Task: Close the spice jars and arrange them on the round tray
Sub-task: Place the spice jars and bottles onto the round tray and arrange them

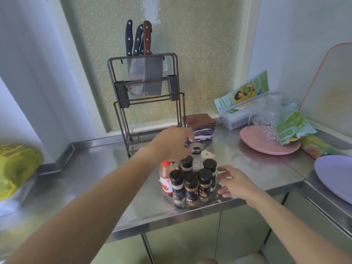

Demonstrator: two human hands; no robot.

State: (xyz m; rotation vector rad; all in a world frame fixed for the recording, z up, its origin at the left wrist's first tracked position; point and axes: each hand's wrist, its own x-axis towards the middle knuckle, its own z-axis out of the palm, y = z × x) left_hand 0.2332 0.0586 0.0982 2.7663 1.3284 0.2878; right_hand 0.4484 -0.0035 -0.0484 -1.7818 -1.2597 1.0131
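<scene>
The left hand (174, 142) reaches in from the lower left to the middle of the frame, above the back of the tray (190, 204). Its fingers are curled downward over the rear jars, but motion blur hides whether they pinch anything, so its grip cannot be told. Just right of its fingertips stands a clear jar (196, 149) with its top open and something dark showing inside. Beside that, slightly lower right, is a white jar top (207, 154).

The right hand (235, 182) comes in from the lower right and sits at the tray's right edge, fingers spread and relaxed, holding nothing; whether the fingertips touch the rim is unclear.

The round clear tray lies near the front edge of the steel counter (91, 180), lower centre of the frame. On it stand several spice jars with black caps (191, 184), labels facing front, packed close together. A red-capped sauce bottle (166, 177) stands at the tray's left side.

Behind the tray, in the upper centre, a wire rack (146, 103) holds knives (144, 60). To the right of the rack lie folded cloths (200, 124). Further right sit a pink plate (266, 143) with upturned glasses (268, 115) on it, a box of wrap (242, 103), and green packets (293, 127). A lilac plate (335, 176) shows at the right edge and a yellow bag (17, 168) at the left edge.
</scene>
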